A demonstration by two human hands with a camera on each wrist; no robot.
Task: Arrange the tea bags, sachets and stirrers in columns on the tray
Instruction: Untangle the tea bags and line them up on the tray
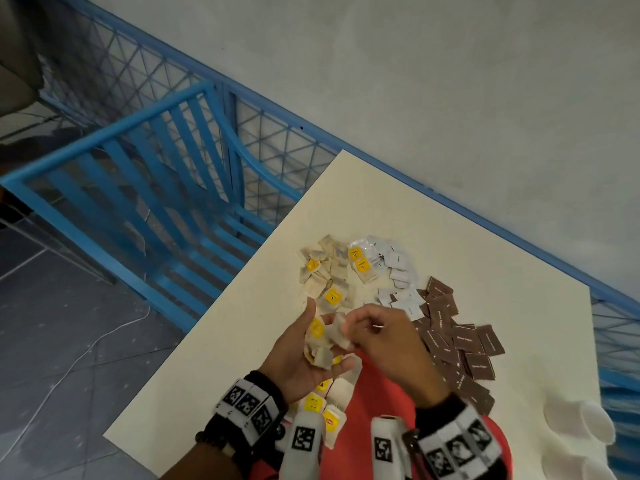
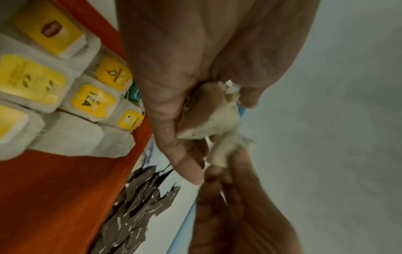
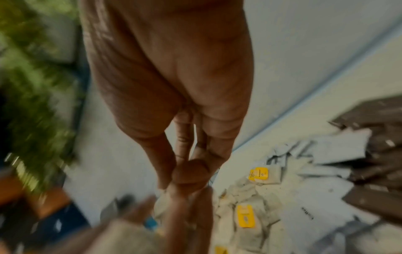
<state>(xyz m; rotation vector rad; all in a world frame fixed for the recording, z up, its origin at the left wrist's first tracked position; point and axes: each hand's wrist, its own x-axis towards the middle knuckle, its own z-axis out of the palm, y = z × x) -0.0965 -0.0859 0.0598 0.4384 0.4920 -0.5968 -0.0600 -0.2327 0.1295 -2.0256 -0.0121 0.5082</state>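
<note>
My left hand (image 1: 323,336) is palm up over the table's near edge and holds a bunch of tea bags (image 1: 320,348) with yellow tags. My right hand (image 1: 349,329) meets it from the right and pinches one tea bag (image 1: 339,332) of that bunch. The left wrist view shows the crumpled tea bags (image 2: 208,118) between my left thumb and fingers. Below the hands lies a red tray (image 1: 375,393) with tea bags (image 1: 329,405) laid in columns (image 2: 65,89) on its left side. Loose tea bags (image 1: 329,271), white sachets (image 1: 394,268) and brown sachets (image 1: 457,337) lie piled on the table beyond.
The cream table (image 1: 415,209) ends at an edge to the left, with a blue chair (image 1: 156,188) and a blue mesh railing (image 1: 277,133) past it. White paper cups (image 1: 581,427) stand at the near right. No stirrers show.
</note>
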